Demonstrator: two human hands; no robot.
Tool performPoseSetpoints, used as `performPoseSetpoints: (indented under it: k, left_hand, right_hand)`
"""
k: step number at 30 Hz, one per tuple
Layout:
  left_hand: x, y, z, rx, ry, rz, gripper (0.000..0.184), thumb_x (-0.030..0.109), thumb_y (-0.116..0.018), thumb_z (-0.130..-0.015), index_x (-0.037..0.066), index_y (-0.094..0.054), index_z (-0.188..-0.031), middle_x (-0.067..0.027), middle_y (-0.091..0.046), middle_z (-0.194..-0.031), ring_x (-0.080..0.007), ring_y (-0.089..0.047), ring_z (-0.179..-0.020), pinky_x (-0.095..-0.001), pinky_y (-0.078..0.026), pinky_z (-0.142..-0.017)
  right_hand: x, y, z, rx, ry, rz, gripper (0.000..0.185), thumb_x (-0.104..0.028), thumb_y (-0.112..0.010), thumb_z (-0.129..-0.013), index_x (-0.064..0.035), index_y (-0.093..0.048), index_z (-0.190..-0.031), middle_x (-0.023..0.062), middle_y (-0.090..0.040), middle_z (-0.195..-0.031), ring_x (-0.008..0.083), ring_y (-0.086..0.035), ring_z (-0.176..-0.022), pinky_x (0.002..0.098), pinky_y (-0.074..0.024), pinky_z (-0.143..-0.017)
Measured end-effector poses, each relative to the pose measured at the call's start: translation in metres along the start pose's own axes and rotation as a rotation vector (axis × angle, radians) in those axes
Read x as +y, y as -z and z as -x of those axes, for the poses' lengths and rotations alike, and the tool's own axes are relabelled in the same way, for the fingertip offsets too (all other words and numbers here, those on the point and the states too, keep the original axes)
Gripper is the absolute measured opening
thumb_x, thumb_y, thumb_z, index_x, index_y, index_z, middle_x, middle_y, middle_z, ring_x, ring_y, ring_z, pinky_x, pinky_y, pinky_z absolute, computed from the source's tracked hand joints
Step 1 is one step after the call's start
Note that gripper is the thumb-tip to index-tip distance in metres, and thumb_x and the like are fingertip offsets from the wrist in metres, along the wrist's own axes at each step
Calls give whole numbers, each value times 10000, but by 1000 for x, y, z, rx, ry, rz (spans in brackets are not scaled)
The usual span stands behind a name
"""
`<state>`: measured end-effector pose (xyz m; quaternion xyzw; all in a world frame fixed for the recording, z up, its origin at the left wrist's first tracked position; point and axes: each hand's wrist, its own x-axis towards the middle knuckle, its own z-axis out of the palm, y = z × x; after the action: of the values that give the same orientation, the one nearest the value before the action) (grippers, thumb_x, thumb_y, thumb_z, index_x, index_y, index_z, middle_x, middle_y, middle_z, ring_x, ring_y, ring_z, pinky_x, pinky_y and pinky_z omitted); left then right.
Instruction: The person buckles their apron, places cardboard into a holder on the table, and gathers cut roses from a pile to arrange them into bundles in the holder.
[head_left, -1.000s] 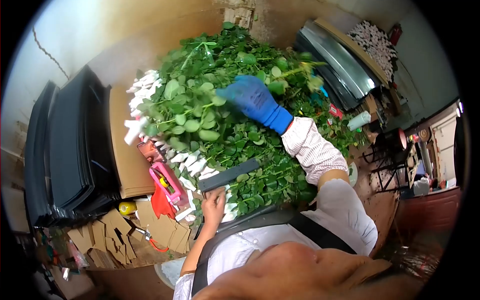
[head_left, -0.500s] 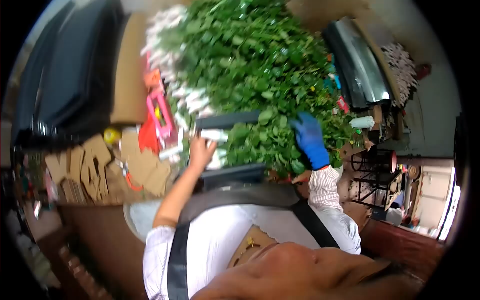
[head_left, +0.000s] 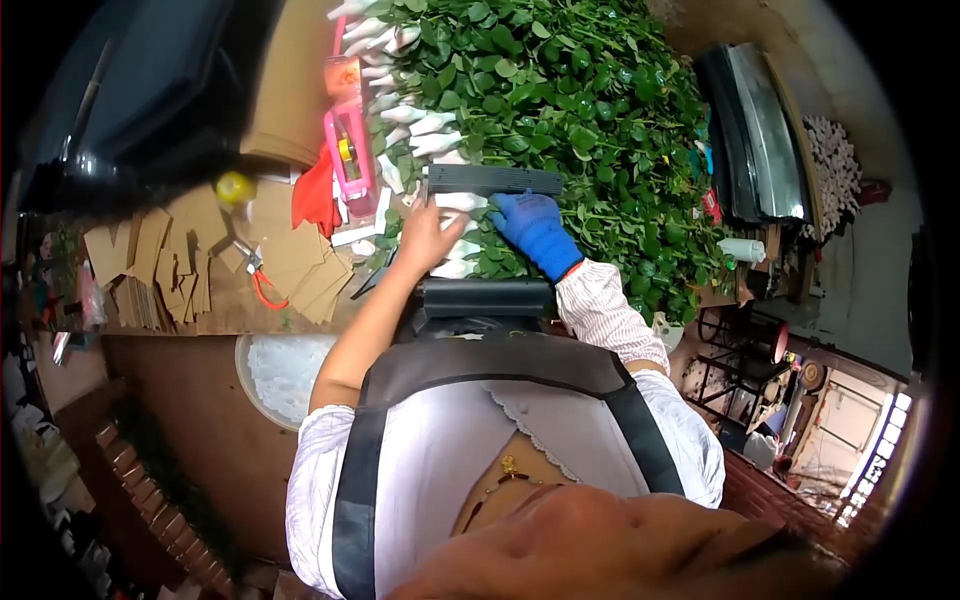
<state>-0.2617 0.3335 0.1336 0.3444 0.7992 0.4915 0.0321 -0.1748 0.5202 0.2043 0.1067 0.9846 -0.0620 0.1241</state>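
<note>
Leafy green rose stems lie in a thick heap, their heads wrapped in white sleeves along the left side. In front of me is a dark holder with a ridged far wall and a near wall; several white-sleeved roses lie between them. My left hand, bare, closes its fingers around the sleeved heads beside the far wall. My right hand, in a blue glove, is closed at the stem just behind a sleeved head; its fingertips are partly hidden.
On the left are a pink tape dispenser, red cloth, red-handled scissors, cardboard pieces and a yellow tape roll. Dark sheets stand at the right. A white-filled tub sits below the table edge.
My right hand has moved left from the leaves to the sleeved heads. My left hand stays by the heads inside the holder. The whole view has shifted.
</note>
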Motion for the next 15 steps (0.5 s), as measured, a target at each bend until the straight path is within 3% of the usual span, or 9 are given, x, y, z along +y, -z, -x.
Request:
performPoseSetpoints:
  k: [1, 5, 8, 9, 10, 12, 13, 14, 15]
  left_hand:
    - [20, 13, -4, -42, 57, 51, 350, 310, -711, -882, 49, -640, -1102, -211, -680, -946, -408, -650, -883, -448, -510, -790]
    - [27, 20, -9, -217, 290, -144, 277, 293, -549, -994, 46, -646, -1075, -221, -670, -906, -410, -647, -869, -437, -514, -767]
    - [34, 35, 1, -93, 161, 4, 295, 306, -540, -991, 46, -662, -1056, -205, -677, -904, -415, -629, -830, -485, -503, -749]
    - [31, 31, 8, 119, 23, 63, 269, 266, -560, -981, 32, -690, -1010, -182, -693, -936, -404, -630, -810, -484, -503, -741]
    - [28, 40, 18, 111, 101, 121, 181, 152, -594, -953, 10, -699, -993, -174, -703, -937, -355, -636, -758, -435, -502, -702]
    - [32, 62, 24, 290, 167, 258, 98, 58, -615, -913, -24, -666, -898, -161, -693, -929, -270, -616, -712, -374, -483, -671]
    - [26, 69, 27, 326, 201, 194, 122, 11, -625, -884, -42, -589, -780, -140, -668, -901, -205, -570, -673, -345, -462, -642]
    - [7, 68, 28, 318, 171, 212, 187, 84, -654, -885, -20, -540, -779, -121, -641, -874, -188, -562, -668, -338, -469, -646]
    - [-12, 54, 32, 227, 317, 260, 201, 130, -675, -882, -8, -543, -818, -115, -630, -860, -189, -567, -677, -339, -473, -655]
  right_hand:
    - [0, -5, -3, -11, -5, 17, 327, -427, -612, -894, -216, -663, -1139, 97, -730, -958, 300, -696, -890, 444, -527, -786]
    - [5, -24, -4, 62, 9, 63, 323, -434, -603, -902, -219, -668, -1135, 81, -734, -958, 294, -697, -885, 439, -524, -791]
    - [4, -21, -3, 42, 2, 14, 345, -447, -597, -906, -206, -668, -1142, 89, -732, -963, 295, -697, -879, 437, -524, -791]
    - [3, -14, -3, 17, -8, 15, 350, -450, -596, -906, -203, -669, -1144, 93, -731, -963, 297, -697, -879, 439, -524, -792]
    - [-1, -6, -2, -8, -17, 13, 355, -452, -595, -906, -201, -669, -1145, 98, -730, -962, 299, -697, -878, 441, -524, -793]
    - [-2, -4, -1, 12, 1, -18, 360, -458, -594, -906, -195, -671, -1139, 105, -729, -957, 304, -696, -873, 445, -524, -790]
    - [2, -6, 1, 56, 30, -45, 361, -461, -594, -906, -191, -674, -1132, 107, -728, -952, 307, -696, -869, 448, -525, -786]
    - [2, -7, 2, 100, 61, -73, 362, -464, -594, -906, -188, -676, -1125, 110, -728, -947, 310, -696, -864, 451, -527, -782]
    - [-4, 0, 2, 20, 7, -94, 350, -463, -607, -894, -189, -685, -1097, 109, -729, -940, 316, -695, -847, 457, -531, -767]
